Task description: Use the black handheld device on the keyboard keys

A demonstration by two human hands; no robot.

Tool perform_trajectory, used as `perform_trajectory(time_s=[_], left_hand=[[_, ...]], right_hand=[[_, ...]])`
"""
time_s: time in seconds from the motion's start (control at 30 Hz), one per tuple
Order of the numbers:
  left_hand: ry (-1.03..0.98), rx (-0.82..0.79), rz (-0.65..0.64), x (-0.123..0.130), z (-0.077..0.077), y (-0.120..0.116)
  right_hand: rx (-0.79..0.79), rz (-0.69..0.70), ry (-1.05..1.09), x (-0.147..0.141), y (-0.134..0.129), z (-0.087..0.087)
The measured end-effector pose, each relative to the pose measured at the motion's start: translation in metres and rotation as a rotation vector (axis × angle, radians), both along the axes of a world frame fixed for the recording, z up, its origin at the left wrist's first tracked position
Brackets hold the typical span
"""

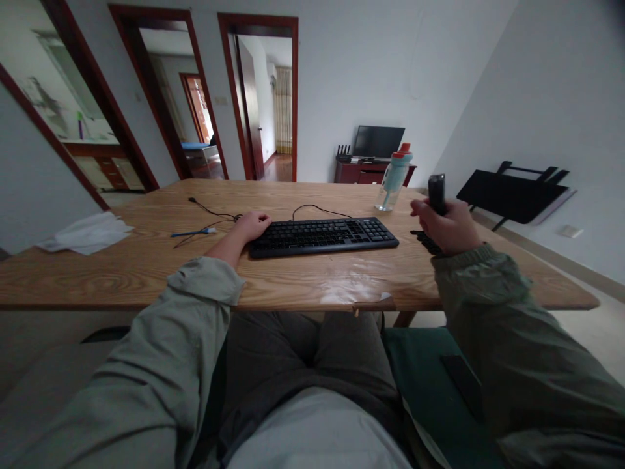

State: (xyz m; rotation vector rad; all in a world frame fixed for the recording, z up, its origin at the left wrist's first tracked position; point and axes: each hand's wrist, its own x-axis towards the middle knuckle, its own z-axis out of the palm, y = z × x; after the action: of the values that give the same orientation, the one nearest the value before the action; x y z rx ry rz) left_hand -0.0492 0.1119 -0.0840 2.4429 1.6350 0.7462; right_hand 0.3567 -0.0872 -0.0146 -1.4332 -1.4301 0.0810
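Holding black object [437, 194] (upright) | right hand [453, 226] | left hand [251, 226] at keyboard [325, 236]

The left hand [251, 227] hides the far left corner of the keyboard [327, 236]; key markings are too small to read. The right hand [452, 225] covers the lower part of a black object [437, 193] and some dark pieces [424, 241]. Picture edges crop both sleeves [146, 378].

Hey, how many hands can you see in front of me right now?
2. Your left hand is at the left end of the keyboard; your right hand is to the right of the bottle, holding a black object upright. No other hands show.
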Motion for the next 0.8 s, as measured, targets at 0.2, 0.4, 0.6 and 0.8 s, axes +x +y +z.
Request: perform_trajectory(time_s=[0.2,0.4,0.6,0.8], left_hand=[[0.023,-0.004,-0.007,0.001,0.001,-0.003],[-0.003,-0.009,-0.032,-0.004,-0.002,-0.001],[-0.105,0.067,-0.087,0.007,0.012,-0.021],[-0.194,0.035,-0.464,0.033,0.023,-0.055]], right_hand=[[0.059,0.362,0.419,-0.087,0.066,0.01],[-0.192,0.519,0.278,-0.162,0.109,-0.01],[-0.207,0.515,0.071,-0.182,0.114,-0.043],[-0.263,0.401,0.145,-0.178,0.114,-0.052]])
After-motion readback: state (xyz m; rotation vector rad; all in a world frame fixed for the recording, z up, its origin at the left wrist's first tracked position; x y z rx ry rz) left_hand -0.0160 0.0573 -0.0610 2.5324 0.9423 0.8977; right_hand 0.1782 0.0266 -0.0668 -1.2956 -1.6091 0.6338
